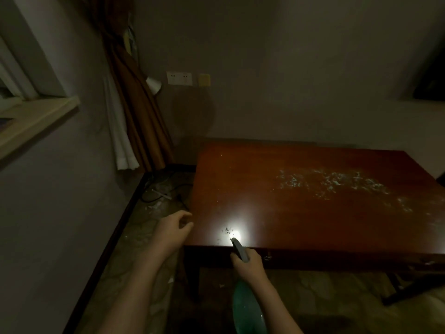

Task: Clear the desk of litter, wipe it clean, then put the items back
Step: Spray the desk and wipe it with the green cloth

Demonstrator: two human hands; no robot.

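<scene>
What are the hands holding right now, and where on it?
The right hand grips a green handheld device near its grey nozzle, which points at the desk. The left hand holds nothing, fingers loosely curled beside the desk's corner.

Ahead of the right hand's fingers, the desk shows polished reddish-brown wood, glossy enough to throw back a bright glare. Pale flaky litter dulls it farther out. The handheld vacuum in those fingers looks like smooth matt grey plastic, its green body faintly shiny.
</scene>
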